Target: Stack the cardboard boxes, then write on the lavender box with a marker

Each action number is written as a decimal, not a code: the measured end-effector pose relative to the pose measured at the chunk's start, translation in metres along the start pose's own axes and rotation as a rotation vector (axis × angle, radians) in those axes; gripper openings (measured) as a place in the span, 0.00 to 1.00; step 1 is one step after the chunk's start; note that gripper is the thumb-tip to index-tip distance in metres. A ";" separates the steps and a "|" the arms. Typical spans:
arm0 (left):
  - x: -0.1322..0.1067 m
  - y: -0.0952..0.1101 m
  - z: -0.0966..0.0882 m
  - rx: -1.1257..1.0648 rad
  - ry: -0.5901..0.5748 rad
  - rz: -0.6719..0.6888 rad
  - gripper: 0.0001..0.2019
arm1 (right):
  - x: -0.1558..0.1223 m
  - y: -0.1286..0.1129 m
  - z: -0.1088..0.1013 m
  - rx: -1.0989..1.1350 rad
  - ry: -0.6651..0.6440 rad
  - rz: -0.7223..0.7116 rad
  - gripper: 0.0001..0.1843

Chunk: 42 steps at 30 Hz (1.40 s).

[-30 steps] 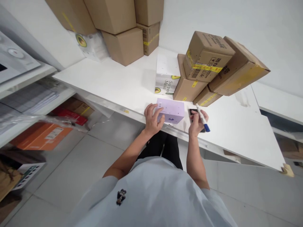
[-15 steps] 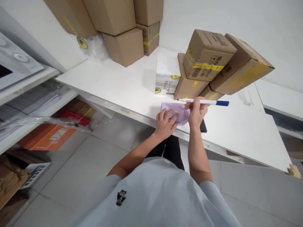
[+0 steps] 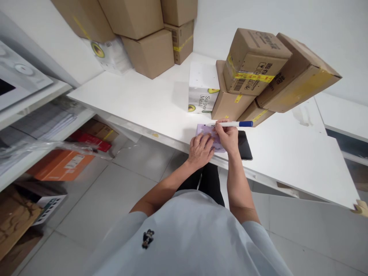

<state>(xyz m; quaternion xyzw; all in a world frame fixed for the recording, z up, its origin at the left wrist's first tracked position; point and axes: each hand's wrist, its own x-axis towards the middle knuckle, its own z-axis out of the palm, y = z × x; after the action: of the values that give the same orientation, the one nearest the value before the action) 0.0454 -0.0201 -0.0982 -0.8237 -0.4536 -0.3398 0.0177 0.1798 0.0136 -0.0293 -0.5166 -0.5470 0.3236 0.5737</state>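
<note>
Now: lilac box (image 3: 204, 130) is lain at the near edge of the white table (image 3: 138, 99) | left hand (image 3: 200, 150) is pressed flat on it, fingers spread, nothing gripped | right hand (image 3: 227, 136) is clamped on a blue-capped marker (image 3: 232, 124), held level above the box | dark phone (image 3: 245, 145) is seen just right | cardboard boxes (image 3: 253, 73) are stacked beyond.

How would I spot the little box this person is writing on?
Start at the long white table and its stack of brown cardboard boxes. Just before them, at the near edge, both hands cover a small flat lilac box. It is the only purple thing, beside a black phone.
</note>
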 end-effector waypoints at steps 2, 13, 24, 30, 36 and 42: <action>0.000 0.000 -0.001 0.001 -0.002 0.005 0.21 | 0.000 -0.001 0.000 -0.010 -0.016 -0.005 0.14; -0.001 0.000 0.001 -0.005 0.023 0.010 0.20 | 0.000 0.000 0.001 -0.066 -0.058 -0.013 0.15; -0.001 -0.001 0.001 0.003 -0.008 0.001 0.21 | 0.000 0.001 0.000 -0.120 -0.057 -0.022 0.16; -0.001 -0.001 0.001 0.011 0.030 0.024 0.21 | 0.000 -0.001 0.001 -0.103 -0.062 -0.002 0.16; -0.001 -0.002 0.003 -0.031 0.012 0.003 0.21 | 0.000 -0.007 0.001 -0.106 -0.065 -0.009 0.16; 0.000 0.000 0.000 -0.022 -0.003 0.000 0.20 | -0.001 -0.001 0.001 -0.083 0.014 -0.072 0.17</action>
<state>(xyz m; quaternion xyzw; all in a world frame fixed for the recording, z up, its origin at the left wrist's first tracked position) 0.0449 -0.0205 -0.0982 -0.8244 -0.4497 -0.3436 0.0082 0.1788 0.0131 -0.0289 -0.5222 -0.5739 0.2764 0.5670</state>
